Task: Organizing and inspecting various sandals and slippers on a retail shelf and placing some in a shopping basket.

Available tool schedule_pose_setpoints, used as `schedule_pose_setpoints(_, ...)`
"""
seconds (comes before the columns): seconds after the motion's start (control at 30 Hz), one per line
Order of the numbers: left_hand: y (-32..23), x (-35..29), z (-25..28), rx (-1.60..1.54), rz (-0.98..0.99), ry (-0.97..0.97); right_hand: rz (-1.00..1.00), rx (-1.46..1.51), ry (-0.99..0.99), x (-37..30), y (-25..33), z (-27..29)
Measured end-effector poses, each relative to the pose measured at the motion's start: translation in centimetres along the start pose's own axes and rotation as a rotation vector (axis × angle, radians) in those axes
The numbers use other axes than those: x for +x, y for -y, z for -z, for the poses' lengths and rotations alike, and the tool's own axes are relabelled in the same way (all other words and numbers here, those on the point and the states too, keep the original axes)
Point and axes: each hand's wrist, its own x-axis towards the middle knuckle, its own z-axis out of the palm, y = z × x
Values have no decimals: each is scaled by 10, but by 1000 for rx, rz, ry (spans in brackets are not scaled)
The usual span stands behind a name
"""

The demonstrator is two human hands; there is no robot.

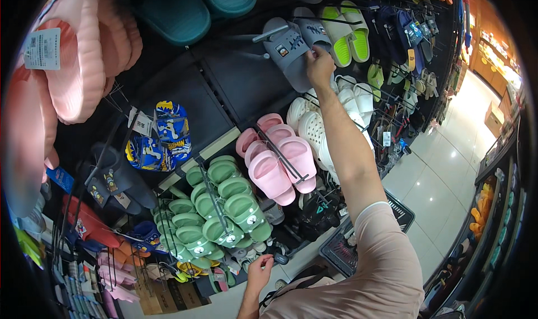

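At a shop rack (221,89), the right hand (318,63) pinches grey sandals (284,51), likely light, springy, best edge-held; the half-open left hand (259,272) hangs empty.

One right hand (320,65), two grey slides (288,51) and two lime-and-grey slides (337,36) show upper centre, one left hand (259,272) lower centre.

Right hand (319,66) touching slippers (284,52), above clogs (311,128); aisle floor (443,170) right of clogs; left hand (259,273) lower left of clogs; basket (401,210) below clogs, rightward.
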Motion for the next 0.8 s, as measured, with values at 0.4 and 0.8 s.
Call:
schedule_pose_setpoints(0.4, -5, 9, -11, -44, -27, 106, 198, -49, -249, 4, 21, 88)
schedule_pose_setpoints(0.8, -10, 4, -26, -14, -129, 218, 95, 12, -237, -18, 67, 227)
